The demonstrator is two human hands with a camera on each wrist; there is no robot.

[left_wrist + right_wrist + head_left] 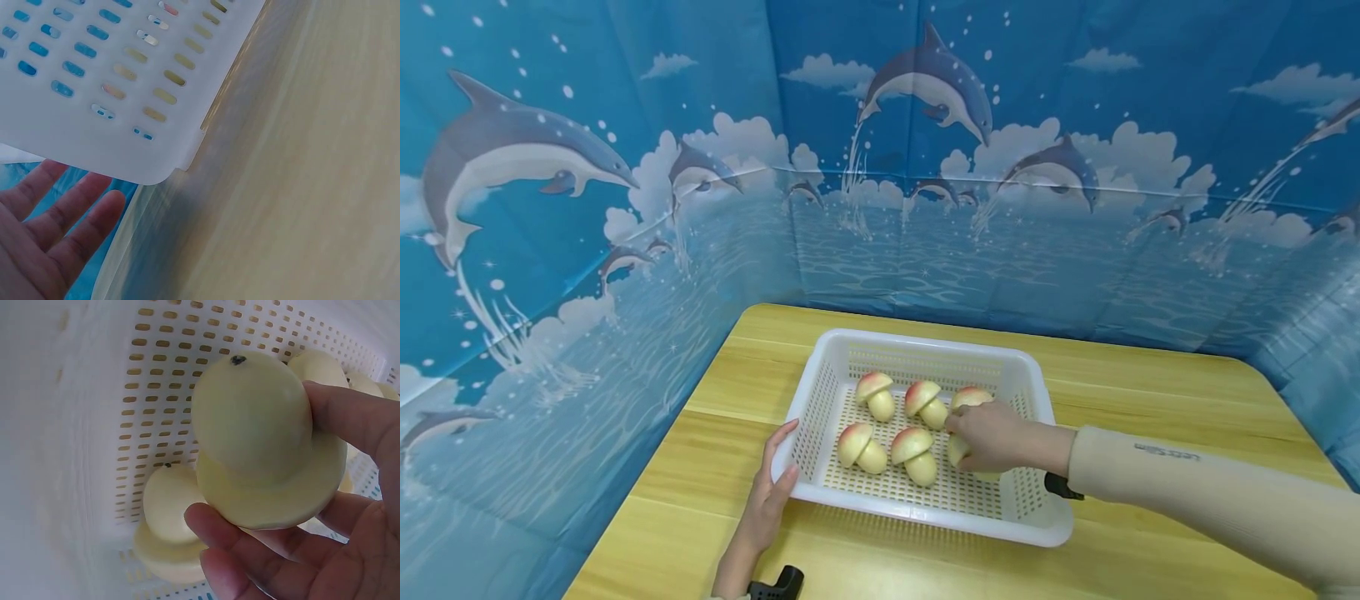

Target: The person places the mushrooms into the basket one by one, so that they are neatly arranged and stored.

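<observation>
My right hand [992, 435] reaches into a white perforated basket [925, 522] from the right. Its thumb and fingers grip a pale yellow mushroom-shaped toy [250, 419], stem toward the camera in the right wrist view; in the head view the hand covers part of it. Just beyond lies another mushroom [165, 509]. More mushrooms with pink-tinged caps, such as the front middle one [917, 458] and the back left one [876, 396], lie tilted in rows on the basket floor. My left hand [765, 504] rests at the basket's left front corner, fingers extended along the rim.
The basket stands on a yellow wood-grain table [692, 450]. A blue curtain [880, 242] printed with dolphins hangs close behind the table and along its left side. Black straps sit at both wrists.
</observation>
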